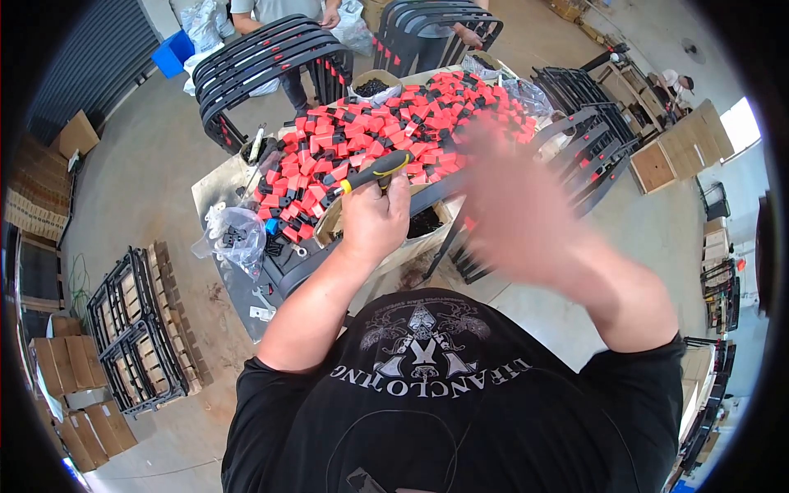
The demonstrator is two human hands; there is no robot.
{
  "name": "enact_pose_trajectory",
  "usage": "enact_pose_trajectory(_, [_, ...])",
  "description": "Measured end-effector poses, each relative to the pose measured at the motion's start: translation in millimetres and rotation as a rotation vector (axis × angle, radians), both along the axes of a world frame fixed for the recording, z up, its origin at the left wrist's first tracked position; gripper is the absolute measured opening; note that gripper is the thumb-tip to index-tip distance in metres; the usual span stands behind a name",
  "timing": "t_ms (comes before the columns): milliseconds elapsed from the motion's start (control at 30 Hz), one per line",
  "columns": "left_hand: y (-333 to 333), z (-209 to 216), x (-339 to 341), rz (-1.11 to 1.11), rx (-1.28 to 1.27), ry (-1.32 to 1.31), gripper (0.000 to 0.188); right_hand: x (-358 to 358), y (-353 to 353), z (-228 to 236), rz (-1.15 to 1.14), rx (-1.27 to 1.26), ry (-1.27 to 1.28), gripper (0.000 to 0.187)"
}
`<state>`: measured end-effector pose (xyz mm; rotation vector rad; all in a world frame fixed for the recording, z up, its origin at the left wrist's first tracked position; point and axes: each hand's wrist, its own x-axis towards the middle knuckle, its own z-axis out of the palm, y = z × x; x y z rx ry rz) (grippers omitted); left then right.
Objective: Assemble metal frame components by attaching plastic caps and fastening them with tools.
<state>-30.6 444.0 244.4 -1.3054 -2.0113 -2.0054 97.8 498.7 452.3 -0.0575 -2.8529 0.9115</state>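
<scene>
My left hand (371,226) is closed around a screwdriver (382,168) with a black-and-yellow handle, held above the near side of the worktable. Motion smears my right hand (518,201), so its fingers cannot be made out; it hovers over the right part of the table. Beneath both hands runs a black bar (308,267), slanting along the near table edge. Behind it lies a big heap of red and black plastic caps (353,135). An open box of small dark parts (423,223) stands close to my left wrist, partly covered by the bar.
A clear plastic bag (238,238) and a wrench (263,296) lie at the table's left. Curved black frames (267,66) stand behind it, where two people work. More frames (592,148) lean at the right. A pallet with frames (140,329) sits on the left floor.
</scene>
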Motion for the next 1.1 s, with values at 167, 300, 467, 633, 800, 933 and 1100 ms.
enact_pose_trajectory(167, [-3.5,13.3,-9.0,0.002,-0.118,0.035,0.008,29.0,33.4,18.5,-0.427,0.133,0.024,0.031])
enact_pose_trajectory(300, [-4.2,16.7,-13.3,0.033,0.004,0.024,0.010,41.3,55.6,-13.0,-0.362,0.102,0.120,0.030])
enact_pose_trajectory(467, [-3.5,-9.5,-17.0,0.013,0.074,-0.130,0.007,29.4,100.1,-107.5,-0.440,-0.331,0.117,0.026])
enact_pose_trajectory(633, [-27.4,31.0,-4.0,-0.019,0.317,-0.379,0.003,-5.2,130.4,-191.2,-0.389,-0.240,0.316,0.023])
enact_pose_trajectory(800, [-70.9,38.3,-32.1,0.229,0.112,-0.182,0.012,-18.0,139.3,-231.6,-0.471,-0.114,0.200,0.030])
enact_pose_trajectory(933, [-106.1,2.1,-28.7,0.339,-0.106,-0.080,0.013,6.3,124.4,-239.2,-0.591,-0.076,0.182,0.028])
enact_pose_trajectory(1100, [-135.6,-31.7,8.1,0.412,-0.466,0.200,0.017,47.6,106.9,-239.6,-0.528,-0.022,0.248,0.017])
